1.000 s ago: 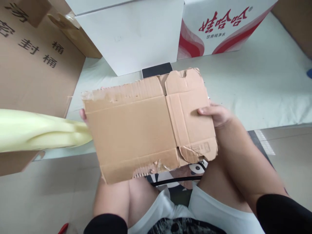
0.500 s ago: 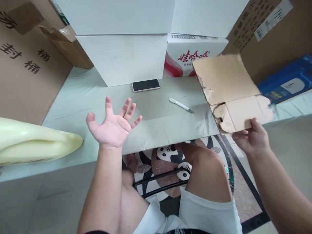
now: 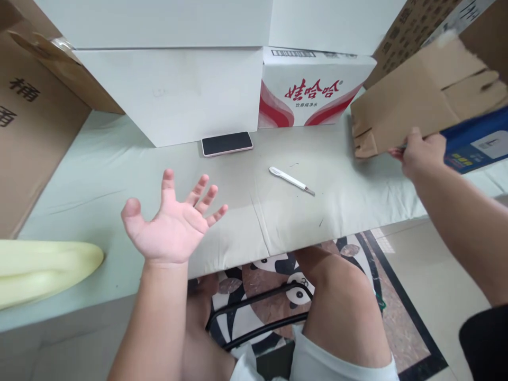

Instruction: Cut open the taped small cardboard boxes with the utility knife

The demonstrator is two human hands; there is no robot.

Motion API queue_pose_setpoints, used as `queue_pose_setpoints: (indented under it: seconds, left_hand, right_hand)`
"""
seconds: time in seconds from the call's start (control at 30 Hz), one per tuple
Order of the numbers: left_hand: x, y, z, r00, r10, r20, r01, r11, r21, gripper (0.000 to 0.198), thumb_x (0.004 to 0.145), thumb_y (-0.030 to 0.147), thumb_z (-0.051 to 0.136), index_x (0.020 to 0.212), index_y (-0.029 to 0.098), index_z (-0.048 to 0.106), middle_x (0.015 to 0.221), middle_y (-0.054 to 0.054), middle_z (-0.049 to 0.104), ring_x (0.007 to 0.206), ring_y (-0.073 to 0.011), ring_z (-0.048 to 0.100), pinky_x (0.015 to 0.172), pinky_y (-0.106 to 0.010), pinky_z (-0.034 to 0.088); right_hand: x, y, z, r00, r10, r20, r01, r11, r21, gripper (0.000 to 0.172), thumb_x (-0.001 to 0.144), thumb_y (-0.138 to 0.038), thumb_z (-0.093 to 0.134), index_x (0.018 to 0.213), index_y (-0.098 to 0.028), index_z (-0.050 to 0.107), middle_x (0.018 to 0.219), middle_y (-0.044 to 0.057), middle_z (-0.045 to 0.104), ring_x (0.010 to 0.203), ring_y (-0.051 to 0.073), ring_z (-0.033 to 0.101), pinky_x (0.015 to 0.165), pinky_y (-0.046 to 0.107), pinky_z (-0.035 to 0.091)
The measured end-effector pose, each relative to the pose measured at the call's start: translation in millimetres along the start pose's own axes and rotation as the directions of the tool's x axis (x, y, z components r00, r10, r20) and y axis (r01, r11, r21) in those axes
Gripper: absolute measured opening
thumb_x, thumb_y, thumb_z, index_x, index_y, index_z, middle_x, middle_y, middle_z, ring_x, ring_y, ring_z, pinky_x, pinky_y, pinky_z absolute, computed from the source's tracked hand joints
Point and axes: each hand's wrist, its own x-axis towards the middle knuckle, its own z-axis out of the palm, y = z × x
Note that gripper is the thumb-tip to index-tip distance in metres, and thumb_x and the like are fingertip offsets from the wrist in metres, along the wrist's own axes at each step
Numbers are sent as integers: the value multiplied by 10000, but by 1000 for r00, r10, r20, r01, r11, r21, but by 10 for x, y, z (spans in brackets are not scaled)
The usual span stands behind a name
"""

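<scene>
My left hand [image 3: 172, 227] is raised palm up above the table, fingers spread, with nothing in it. At the right, my right hand [image 3: 424, 153] grips the lower edge of a brown piece of cardboard [image 3: 405, 106]. That cardboard is creased, with torn flaps and slits along its edges, and stands tilted in front of a blue pack. A white scalpel-like knife [image 3: 291, 181] lies on the pale green tablecloth [image 3: 222, 233] between my hands, its metal tip pointing right. Behind my left hand rests a phone [image 3: 227, 144] with a dark screen.
White boxes [image 3: 170, 95] and a red-and-white carton [image 3: 313, 95] line the back. Large brown boxes [image 3: 32, 143] stand at the left. A pale yellow smooth object [image 3: 47, 270] lies at the left front. The blue pack [image 3: 476, 140] sits at the right.
My right hand has carried the cardboard up and to the right and turned it, bringing it before the blue pack. My left hand stays spread. The view has shifted slightly.
</scene>
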Motion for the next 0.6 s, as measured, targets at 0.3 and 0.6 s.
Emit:
queue_pose_setpoints:
  seconds: [0.3, 0.6]
  left_hand:
    - [43, 43, 78, 999, -41, 24, 43, 995, -93, 568, 673, 666, 789, 1166, 416, 661, 1237, -52, 710, 1107, -349, 690, 864, -536, 609]
    - [-187, 196, 149, 998, 17, -63, -22, 996, -91, 531, 678, 658, 731, 1135, 404, 636, 1158, -25, 713, 1044, -301, 709, 828, -477, 613]
  right_hand:
    - [60, -404, 604, 986, 132, 100, -104, 964, -243, 226, 974, -68, 589, 1188, -140, 596, 1231, 156, 651, 994, 120, 722, 810, 289, 532]
    - [-509, -614, 249, 967, 75, 243, 45, 890, -455, 102, 933, -135, 597, 1015, -165, 543, 1120, 153, 645, 817, 103, 643, 794, 318, 534]
